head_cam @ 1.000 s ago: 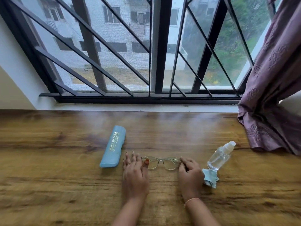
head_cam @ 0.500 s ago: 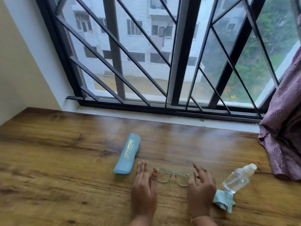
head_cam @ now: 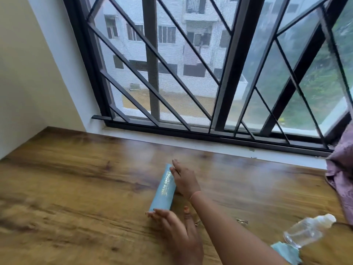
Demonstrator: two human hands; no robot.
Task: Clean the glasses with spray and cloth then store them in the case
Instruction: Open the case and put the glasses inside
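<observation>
The light blue glasses case (head_cam: 162, 189) lies closed on the wooden table (head_cam: 76, 188), pointing away from me. My right hand (head_cam: 184, 181) reaches across, its fingers stretched out against the case's right side near the far end. My left hand (head_cam: 176, 231) rests with spread fingers, fingertips at the case's near end. The thin-framed glasses (head_cam: 242, 221) lie on the table, mostly hidden under my right forearm. At the lower right a clear spray bottle (head_cam: 308, 231) lies on its side, with the small blue cloth (head_cam: 286, 254) beside it.
A barred window (head_cam: 191, 73) with a white sill runs along the table's far edge. On the left stands a cream wall (head_cam: 28, 73). At the right edge a mauve curtain (head_cam: 342, 175) drapes onto the table.
Both hands left the glasses and moved left to the blue case. My view swung left and closer, shifting the bottle and cloth to the lower right corner.
</observation>
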